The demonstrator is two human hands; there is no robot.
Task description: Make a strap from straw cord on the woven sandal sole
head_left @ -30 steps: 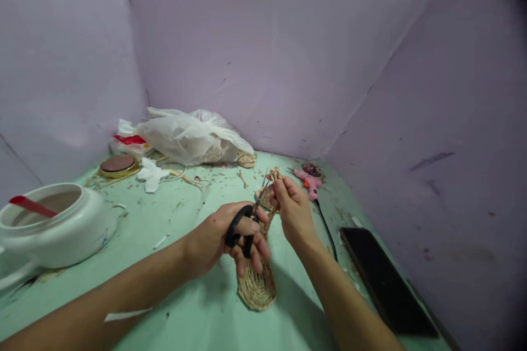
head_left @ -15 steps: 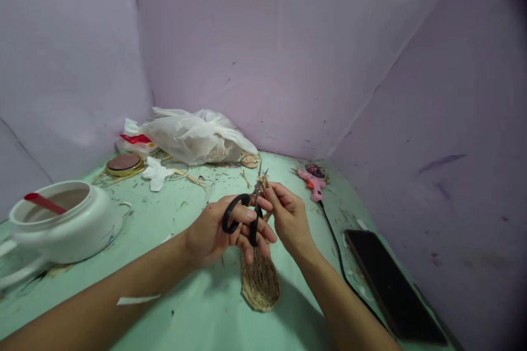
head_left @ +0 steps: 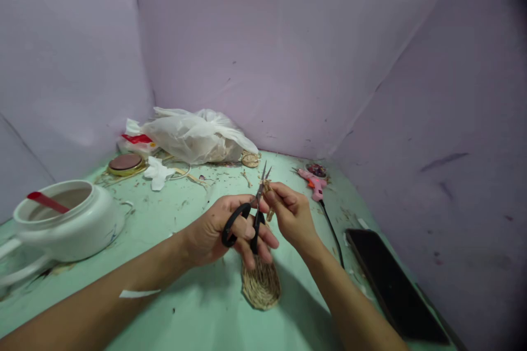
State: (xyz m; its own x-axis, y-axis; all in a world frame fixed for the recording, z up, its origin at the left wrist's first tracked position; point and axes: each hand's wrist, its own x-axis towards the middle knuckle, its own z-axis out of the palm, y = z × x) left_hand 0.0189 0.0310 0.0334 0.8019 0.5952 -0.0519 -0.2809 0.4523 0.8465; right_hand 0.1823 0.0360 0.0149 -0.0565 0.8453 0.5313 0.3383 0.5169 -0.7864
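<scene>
My left hand (head_left: 230, 233) grips black-handled scissors (head_left: 257, 230), its fingers through the loops and the blades pointing up and slightly apart. Pinched in my right hand (head_left: 291, 214) is a small piece of tan, twisted fibre (head_left: 267, 189), right beside the blades. Part of that piece is hidden by my fingers. Below my hands, an oval coiled mat of braided fibre (head_left: 262, 285) lies on the green table, its upper end covered by my left hand.
A white pot (head_left: 94, 230) with a red stick stands left. At the back lie a white plastic bag (head_left: 197, 134) and a round tin (head_left: 125, 163). To the right are a pink glue gun (head_left: 315, 182) with a black cord and a dark phone (head_left: 391, 282). Fibre scraps litter the table.
The scissor blades have tilted a little to the right and shifted slightly. My right hand has moved slightly right, and more of the fibre piece shows below its fingers.
</scene>
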